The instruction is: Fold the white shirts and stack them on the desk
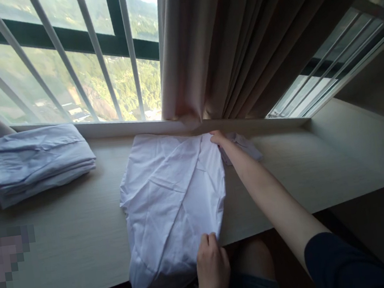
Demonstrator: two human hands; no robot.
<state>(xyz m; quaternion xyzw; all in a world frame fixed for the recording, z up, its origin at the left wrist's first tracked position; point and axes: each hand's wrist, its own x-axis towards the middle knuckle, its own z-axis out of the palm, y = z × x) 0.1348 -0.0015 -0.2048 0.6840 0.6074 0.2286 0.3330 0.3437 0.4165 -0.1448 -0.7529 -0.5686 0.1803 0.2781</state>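
Observation:
A white garment (174, 197), creased and spread flat, lies across the desk, and its lower end hangs over the front edge. Its exact kind is hard to make out. My right hand (217, 138) reaches far forward and pinches its far right corner. Close to the front edge, my left hand (212, 260), with a dark band at the wrist, is closed on the lower right edge of the same cloth. The fingertips of both hands are partly hidden.
Folded white cloth (39, 158) is stacked at the left of the desk (84, 232). A small folded greyish cloth (244, 147) lies behind my right forearm. Along the back are a barred window (114, 79) and a brown curtain (228, 41). A blurred-out patch covers the lower left.

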